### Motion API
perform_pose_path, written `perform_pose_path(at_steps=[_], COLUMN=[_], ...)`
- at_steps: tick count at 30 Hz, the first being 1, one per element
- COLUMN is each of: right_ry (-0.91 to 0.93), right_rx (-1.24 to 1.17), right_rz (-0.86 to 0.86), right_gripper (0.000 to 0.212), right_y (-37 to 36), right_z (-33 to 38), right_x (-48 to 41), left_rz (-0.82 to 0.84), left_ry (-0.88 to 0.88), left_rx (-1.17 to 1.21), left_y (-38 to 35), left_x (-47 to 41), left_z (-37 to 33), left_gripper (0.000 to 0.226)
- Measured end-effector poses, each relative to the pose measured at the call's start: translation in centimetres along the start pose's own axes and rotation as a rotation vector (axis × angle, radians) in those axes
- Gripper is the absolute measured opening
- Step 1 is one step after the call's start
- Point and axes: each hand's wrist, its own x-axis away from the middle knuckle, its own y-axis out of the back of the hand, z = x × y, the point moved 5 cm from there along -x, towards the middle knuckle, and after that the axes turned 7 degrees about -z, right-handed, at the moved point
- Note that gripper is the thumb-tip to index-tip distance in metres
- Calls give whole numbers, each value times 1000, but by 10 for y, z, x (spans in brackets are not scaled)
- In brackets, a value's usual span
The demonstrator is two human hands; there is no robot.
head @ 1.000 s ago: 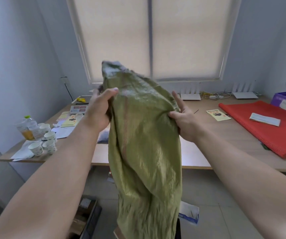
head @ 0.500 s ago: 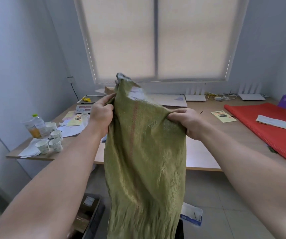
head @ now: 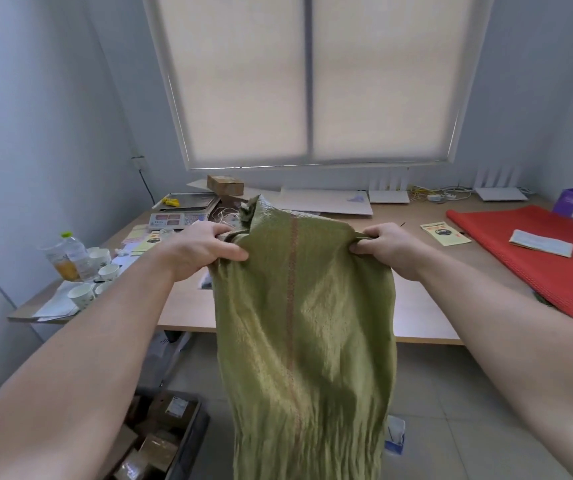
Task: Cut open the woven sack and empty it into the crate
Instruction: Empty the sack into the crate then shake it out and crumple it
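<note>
Below, the sack [head: 306, 323] runs offscreen.

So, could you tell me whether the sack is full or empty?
Seemingly empty: the sack hangs flat and limp, gripped by the left hand and right hand.

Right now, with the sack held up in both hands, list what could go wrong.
1. The green woven sack hangs right of the crate; anything left inside may drop onto the tiles.
2. The left hand and right hand grip only its top corners; a shake might slip one.
3. Swinging it left could topple the paper cups.
</note>
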Motion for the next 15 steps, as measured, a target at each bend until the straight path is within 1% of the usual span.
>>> perform_pose_path(at_steps=[2,3,5,8,12,15], right_ry=[-40,-53,-63,-72,-34,-12], right_rx=[-121,-178,-286,-407,-516,-522], right_rz=[-3,3,11,-39,-121,-199], right_gripper=[5,7,12,14,9,23], right_y=[3,3,0,-3,-7,-3], right_z=[0,1,4,6,10,9], right_x=[2,2,4,3,3,2], left_rz=[-80,-118,-160,-167,-204,-218], left_ry=[13,21,35,67,130,141], left_rx=[-55,-38,27,151,316,430], left_y=[3,4,2,-2,-3,-7], left_x=[-2,-2,-1,-1,1,7], left_z=[4,5,5,5,7,5], left_gripper=[23,15,8,13,22,20])
